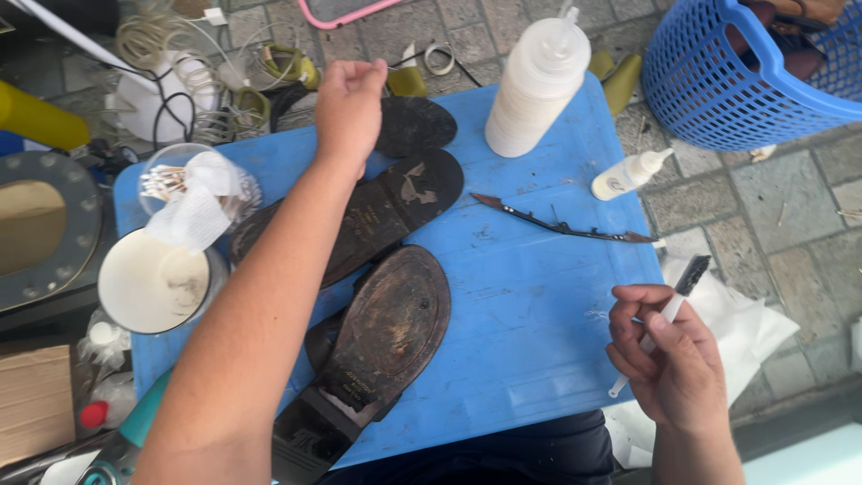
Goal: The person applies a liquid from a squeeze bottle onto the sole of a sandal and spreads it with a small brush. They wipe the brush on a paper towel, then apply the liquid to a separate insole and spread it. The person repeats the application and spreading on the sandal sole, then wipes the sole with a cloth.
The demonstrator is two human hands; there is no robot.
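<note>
- Reaching across the blue plastic table (530, 305), your left hand (348, 106) hangs over its far edge above the heel of a worn dark brown sandal sole (395, 202); its grip is pinched nearly shut, and you cannot tell what, if anything, it has between the fingertips.
- Your right hand (669, 359) sits at the table's near right corner, its grip closed around a small white-handled brush with a black head (675, 301), bristle end pointing up and away.
- A second dark brown sole with a scuffed oval face (391, 328) lies just beside your left forearm, its lower end overhanging the near edge.
- Open room is the bare blue stretch between the soles and your right hand; a thin dark metal awl-like tool (561, 224) lies across its far side.
- A tall white squeeze bottle (537, 85) stands at the far edge; a small white glue bottle (628, 175) lies off the right edge.
- The left edge is crowded by a round white tub (153, 283) and crumpled white cloth (193, 216).
- Grey stone paving (772, 189) surrounds the table, with a blue plastic mesh basket (718, 81) at the far right.
</note>
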